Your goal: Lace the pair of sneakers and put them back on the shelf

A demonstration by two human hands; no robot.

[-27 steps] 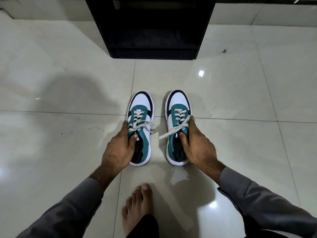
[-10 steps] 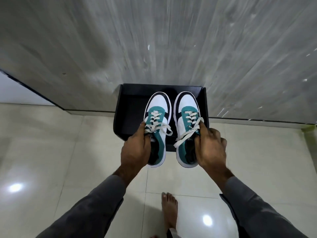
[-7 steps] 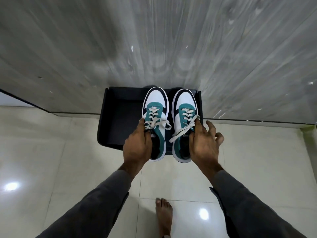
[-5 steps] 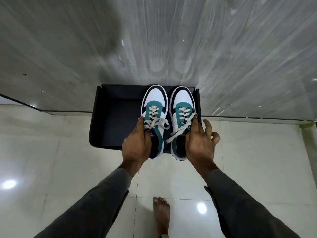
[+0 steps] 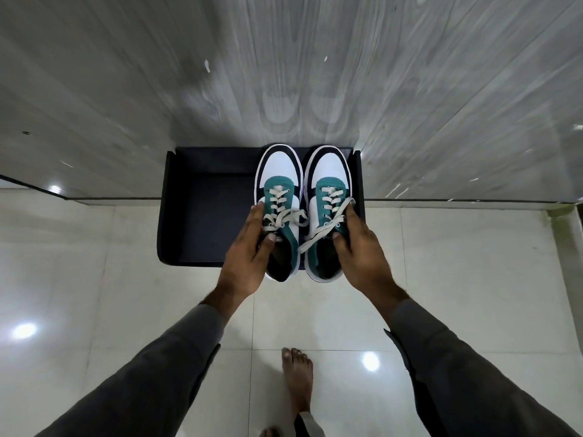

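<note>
A black shelf is seen set against a grey wood-grain wall, its left part bare. In its right part, the left sneaker is gripped at the collar by the left hand, thumb inside the opening. Just beside it, toes toward the wall, the right sneaker is clasped the same way by the right hand. Both heels are shown overhanging the shelf's front edge. Below the shelf, a bare foot is planted on pale floor tiles.
</note>
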